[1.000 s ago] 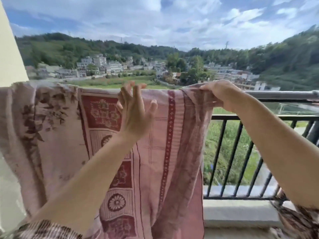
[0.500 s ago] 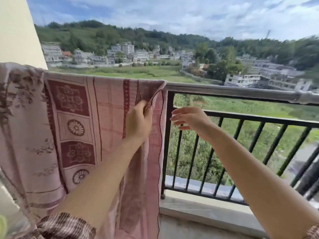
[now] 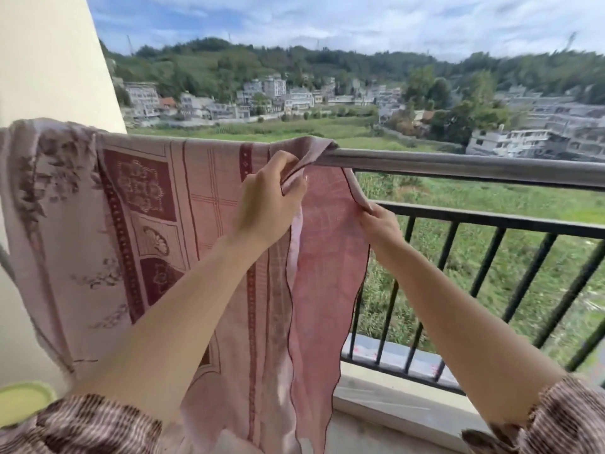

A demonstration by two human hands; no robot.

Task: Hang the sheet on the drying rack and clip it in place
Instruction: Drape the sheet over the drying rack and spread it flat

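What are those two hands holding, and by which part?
Both hold the pink sheet draped over the rail. The left hand grips a fold near its top, just under the rail; the right hand pinches its right-hand edge, a little lower.

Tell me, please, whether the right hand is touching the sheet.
Touching. The head view shows the right hand pinching the hemmed edge of the sheet below the rail.

Sheet cut off left and bottom, rail hidden under it and running off right, right hand fingertips behind the hem, green round thing cropped bottom left, far buildings blurred.
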